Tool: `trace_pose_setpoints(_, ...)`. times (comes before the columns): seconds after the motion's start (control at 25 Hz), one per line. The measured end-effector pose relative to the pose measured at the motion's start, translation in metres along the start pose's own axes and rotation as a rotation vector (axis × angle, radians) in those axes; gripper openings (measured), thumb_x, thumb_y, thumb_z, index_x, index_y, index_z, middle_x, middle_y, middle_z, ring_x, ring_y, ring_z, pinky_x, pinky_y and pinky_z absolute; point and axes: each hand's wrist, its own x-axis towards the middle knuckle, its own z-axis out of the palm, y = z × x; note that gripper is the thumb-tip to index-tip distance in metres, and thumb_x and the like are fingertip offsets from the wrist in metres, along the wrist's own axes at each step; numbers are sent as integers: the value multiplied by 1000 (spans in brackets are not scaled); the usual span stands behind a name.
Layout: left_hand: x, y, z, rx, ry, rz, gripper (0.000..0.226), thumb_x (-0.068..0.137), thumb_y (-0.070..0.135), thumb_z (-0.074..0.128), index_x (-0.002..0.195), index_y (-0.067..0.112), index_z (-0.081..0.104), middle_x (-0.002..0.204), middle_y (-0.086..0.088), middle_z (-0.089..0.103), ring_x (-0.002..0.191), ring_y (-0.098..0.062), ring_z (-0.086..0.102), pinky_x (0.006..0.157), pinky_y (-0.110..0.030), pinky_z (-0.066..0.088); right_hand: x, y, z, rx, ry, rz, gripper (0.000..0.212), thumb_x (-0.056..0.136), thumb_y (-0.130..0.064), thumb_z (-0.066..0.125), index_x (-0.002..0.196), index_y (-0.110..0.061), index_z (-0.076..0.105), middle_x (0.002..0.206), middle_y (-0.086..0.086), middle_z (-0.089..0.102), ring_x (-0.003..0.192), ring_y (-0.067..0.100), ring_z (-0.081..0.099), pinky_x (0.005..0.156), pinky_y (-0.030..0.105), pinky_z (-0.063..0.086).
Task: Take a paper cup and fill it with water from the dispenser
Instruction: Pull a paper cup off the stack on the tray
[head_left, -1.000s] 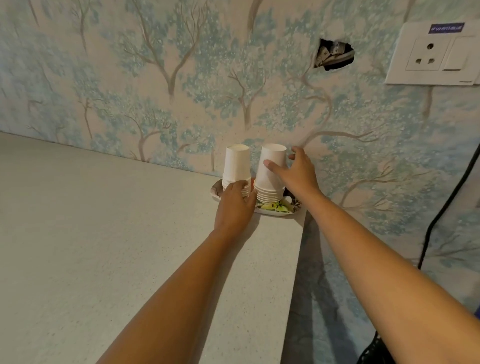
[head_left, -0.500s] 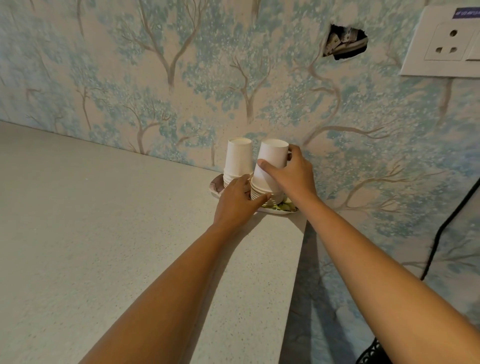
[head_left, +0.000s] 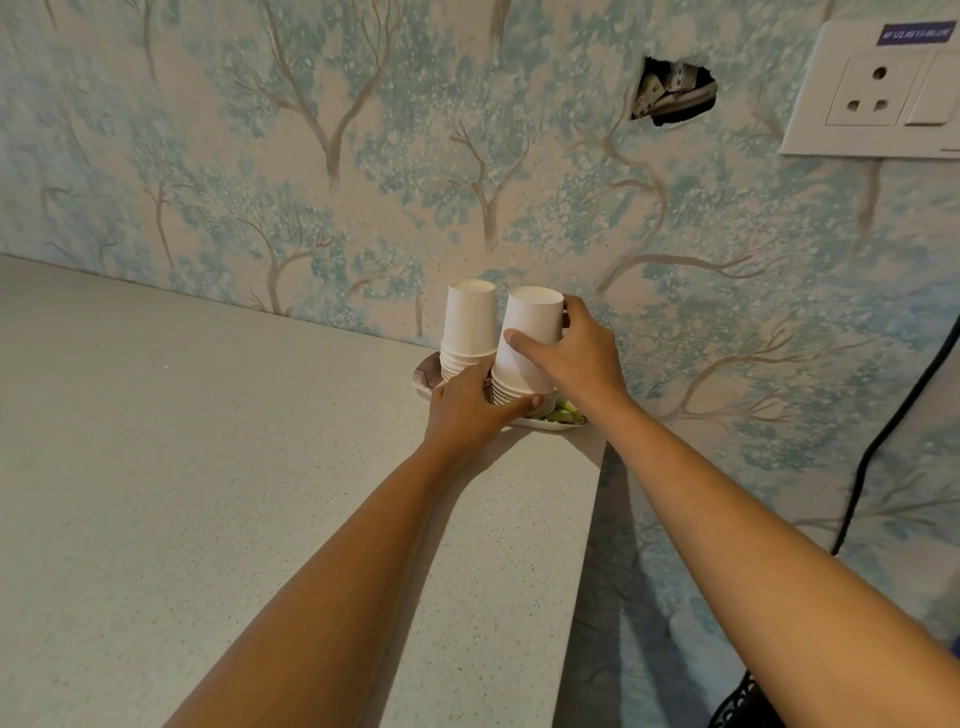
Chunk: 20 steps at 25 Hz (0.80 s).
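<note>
The cup (head_left: 531, 332), white and upside down, tops the right of 2 stacks on a plate (head_left: 427, 375) at the worktop's (head_left: 208, 467) far right corner, against the tree-patterned wall (head_left: 311, 156). Your right hand (head_left: 574, 353) is wrapped around it, thumb on the near side and fingers behind, and it tilts slightly off the stack (head_left: 506, 391) under it. Your left hand (head_left: 467, 410) is closed on that stack's lower rims, thumb reaching across the front. The left stack (head_left: 469, 330) stands just beside, touching neither hand. A socket (head_left: 878, 91) is on the wall, upper right.
</note>
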Motion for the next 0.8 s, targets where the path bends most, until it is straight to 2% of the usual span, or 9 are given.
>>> trace_pose_setpoints(0.12, 1, -2, 1, 9, -11, 12, 57, 69, 54, 67, 119, 30, 53, 119, 2, 64, 109, -16, 56, 94, -37, 44, -1, 0, 0, -9, -2, -11, 65, 69, -44, 73, 122, -15, 48, 121, 9, 61, 105, 29, 58, 82, 41, 50)
trace_pose_setpoints(0.32, 4, -3, -1, -1, -4, -40, 49, 67, 53, 70, 110, 32, 56, 105, 7, 65, 98, -11, 53, 87, -31, 37, -2, 0, 1, -5, -14, -6, 67, 69, -43, 73, 125, -17, 46, 122, 9, 60, 107, 29, 57, 86, 44, 50)
trace_pose_setpoints(0.56, 8, -4, -1, 16, -3, -103, 51, 68, 49, 69, 112, 26, 58, 112, 1, 67, 106, -19, 55, 94, -38, 40, 1, 0, 0, 38, 0, 20, 69, 70, -41, 73, 128, -20, 43, 123, 9, 60, 108, 28, 56, 79, 35, 46)
trace_pose_setpoints(0.68, 8, -3, -1, 30, -8, -112, 50, 67, 51, 68, 110, 28, 58, 110, 1, 67, 106, -20, 56, 96, -43, 42, 1, -1, -1, 8, -19, -16, 77, 72, -40, 72, 135, -25, 32, 129, 10, 55, 112, 31, 54, 85, 40, 47)
trace_pose_setpoints(0.8, 6, -1, -2, 54, 7, -104, 48, 59, 57, 62, 100, 31, 59, 96, 6, 67, 100, -19, 57, 93, -43, 43, -1, -8, -4, -147, -109, -174, 86, 76, -35, 69, 142, -34, 13, 143, 9, 36, 120, 34, 46, 91, 50, 46)
